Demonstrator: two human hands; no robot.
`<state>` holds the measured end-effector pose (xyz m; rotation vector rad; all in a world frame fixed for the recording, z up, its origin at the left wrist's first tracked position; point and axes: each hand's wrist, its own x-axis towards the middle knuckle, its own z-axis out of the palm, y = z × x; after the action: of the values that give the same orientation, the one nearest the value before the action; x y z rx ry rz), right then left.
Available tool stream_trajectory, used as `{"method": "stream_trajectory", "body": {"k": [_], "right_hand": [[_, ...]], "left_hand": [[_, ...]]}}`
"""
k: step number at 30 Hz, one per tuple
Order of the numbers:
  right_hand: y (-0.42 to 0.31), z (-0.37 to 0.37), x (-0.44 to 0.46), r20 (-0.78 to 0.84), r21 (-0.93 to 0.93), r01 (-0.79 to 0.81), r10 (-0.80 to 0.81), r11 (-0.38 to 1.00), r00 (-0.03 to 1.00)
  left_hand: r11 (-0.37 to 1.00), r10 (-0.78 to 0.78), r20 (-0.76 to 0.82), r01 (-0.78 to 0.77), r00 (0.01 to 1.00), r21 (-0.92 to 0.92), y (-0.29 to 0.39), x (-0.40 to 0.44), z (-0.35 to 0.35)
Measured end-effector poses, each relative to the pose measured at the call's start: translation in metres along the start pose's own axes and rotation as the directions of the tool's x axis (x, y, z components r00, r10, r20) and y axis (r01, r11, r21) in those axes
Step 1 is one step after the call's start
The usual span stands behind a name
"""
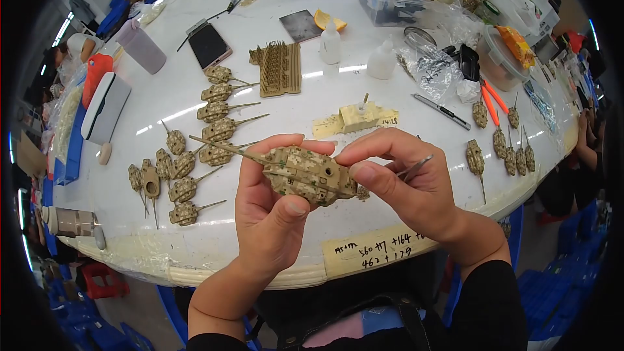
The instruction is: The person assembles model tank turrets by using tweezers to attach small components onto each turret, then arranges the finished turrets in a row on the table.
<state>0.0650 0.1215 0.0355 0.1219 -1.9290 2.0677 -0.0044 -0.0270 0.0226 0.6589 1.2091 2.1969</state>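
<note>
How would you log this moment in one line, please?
left hand: holding camouflage turret; right hand: at turret's rear, slim tool in grip; table: other turrets

Bright, cool light comes from tube lamps (63, 29) around the room, streaking glare across the glossy white desk (110, 188). The wide-angle view bows the desk's rim and fades to black corners; the camouflaged model turret (302, 172) looks sharp, the dimmer background softer.
</note>
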Motion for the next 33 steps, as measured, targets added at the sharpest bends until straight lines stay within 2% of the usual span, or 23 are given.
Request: {"method": "stream_trajectory", "body": {"k": [9,13,14,16,18,19,23,28,33], "right_hand": [[-0.003,-0.002,-0.001,0.015,-0.039,-0.007,0.008,0.999,1.0],[-0.002,-0.006,0.0,-0.014,-0.153,0.049,-0.051,0.987,0.999],[-0.002,-0.006,0.002,-0.01,-0.155,0.058,-0.061,0.986,0.998],[-0.003,-0.005,0.006,0.023,-0.311,0.314,-0.324,0.897,0.946],[-0.002,-0.003,0.01,0.088,-0.442,0.531,-0.554,0.723,0.828],[-0.001,-0.003,0.01,0.086,-0.439,0.533,-0.556,0.723,0.827],[0.006,-0.002,0.006,0.147,-0.497,0.531,-0.536,0.687,0.831],[0.002,-0.001,0.0,0.146,-0.465,0.446,-0.43,0.765,0.891],[0.003,-0.001,-0.001,0.152,-0.454,0.446,-0.426,0.772,0.892]], "left_hand": [[1.0,-0.006,-0.01,0.005,1.0,-0.018,0.001,0.0,0.002],[0.973,-0.003,0.074,0.02,0.997,-0.228,0.0,0.001,-0.002],[0.974,0.006,0.077,0.012,0.997,-0.225,0.0,0.001,-0.002],[0.894,-0.117,0.115,0.155,0.986,-0.42,-0.002,0.002,-0.005],[0.757,-0.234,0.177,0.293,0.956,-0.585,-0.004,0.002,-0.007],[0.759,-0.234,0.175,0.292,0.956,-0.582,-0.005,0.001,-0.008],[0.601,-0.325,0.321,0.456,0.89,-0.656,-0.013,0.0,-0.01],[0.626,-0.363,0.307,0.475,0.88,-0.619,-0.013,-0.002,-0.006],[0.634,-0.348,0.313,0.468,0.884,-0.616,-0.014,-0.002,-0.006]]}}
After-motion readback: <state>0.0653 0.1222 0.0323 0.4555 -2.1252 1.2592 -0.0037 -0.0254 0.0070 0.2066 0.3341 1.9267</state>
